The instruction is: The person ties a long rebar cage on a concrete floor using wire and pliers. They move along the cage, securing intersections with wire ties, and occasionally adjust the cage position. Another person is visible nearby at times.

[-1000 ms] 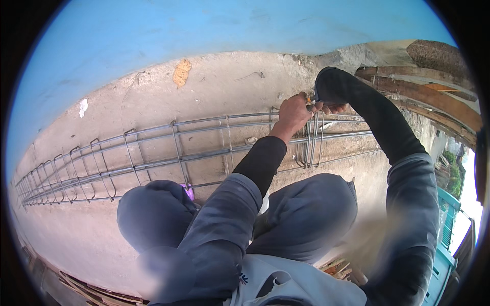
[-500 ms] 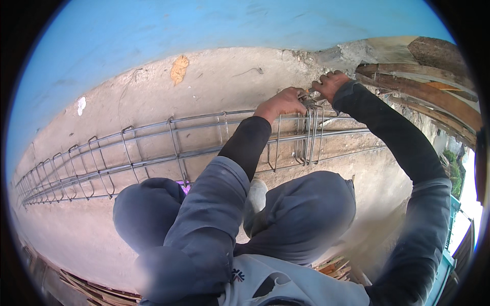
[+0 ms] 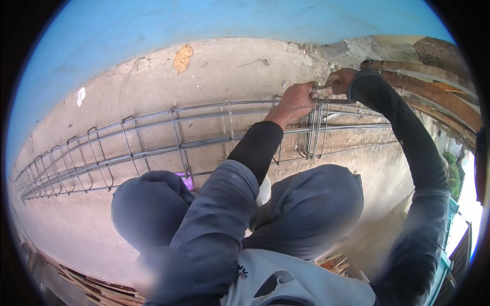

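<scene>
A long cage of steel reinforcing bars (image 3: 204, 145) lies across in front of my knees, with rectangular stirrups along it. Several stirrups (image 3: 314, 135) are bunched close together near its right part. Above this bunch, my left hand (image 3: 297, 103) is closed, its fingertips pinching the left end of a thin dark metal piece (image 3: 322, 87). My right hand (image 3: 342, 81) is curled round the other end, wrist bent, fingers partly hidden. Just beneath runs a second short dark bar (image 3: 334, 101); whether both bars belong to one tool or stirrup I cannot make out.
A blue wall (image 3: 204, 23) rises beyond the concrete floor (image 3: 117, 224). Wooden boards (image 3: 429, 84) are stacked at the far right. More wood strips (image 3: 97, 285) lie at the lower left. A purple object (image 3: 185, 181) shows beside my left knee.
Both hands have shifted slightly right, the right wrist bending more. Two dark bars now show between them, clear of the stirrup bunch. The view has shifted a little.
</scene>
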Available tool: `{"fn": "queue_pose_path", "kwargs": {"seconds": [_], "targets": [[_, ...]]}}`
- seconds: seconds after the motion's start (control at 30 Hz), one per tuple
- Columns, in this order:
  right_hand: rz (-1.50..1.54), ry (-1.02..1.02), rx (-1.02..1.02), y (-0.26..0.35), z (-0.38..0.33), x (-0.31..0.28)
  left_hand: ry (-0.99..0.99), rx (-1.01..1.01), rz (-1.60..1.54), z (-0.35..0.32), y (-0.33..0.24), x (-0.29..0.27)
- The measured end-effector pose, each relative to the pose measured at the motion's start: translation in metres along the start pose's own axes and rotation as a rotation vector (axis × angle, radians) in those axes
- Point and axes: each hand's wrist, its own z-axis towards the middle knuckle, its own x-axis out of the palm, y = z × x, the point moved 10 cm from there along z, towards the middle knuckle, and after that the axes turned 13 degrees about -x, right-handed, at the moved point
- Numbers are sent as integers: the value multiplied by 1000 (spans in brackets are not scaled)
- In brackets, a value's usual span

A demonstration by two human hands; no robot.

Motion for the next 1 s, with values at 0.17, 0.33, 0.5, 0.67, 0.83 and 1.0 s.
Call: {"fn": "queue_pose_path", "kwargs": {"seconds": [0.17,0.33,0.5,0.67,0.83,1.0], "targets": [[-866,-231,-159,64,-20,-8,455,-254,111,19,43,16],[-919,-238,-55,38,-8,8,325,-117,71,16,24,12],[-435,-16,-48,16,-22,14,-205,21,44,-26,-14,-3],[321,207,386,-13,-25,52,-406,73,184,-25,-24,7],[-888,-372,-170,68,-16,15,110,29,55,-6,-15,20],[-895,-220,-88,40,7,21,51,56,-85,6,-21,0]]}}
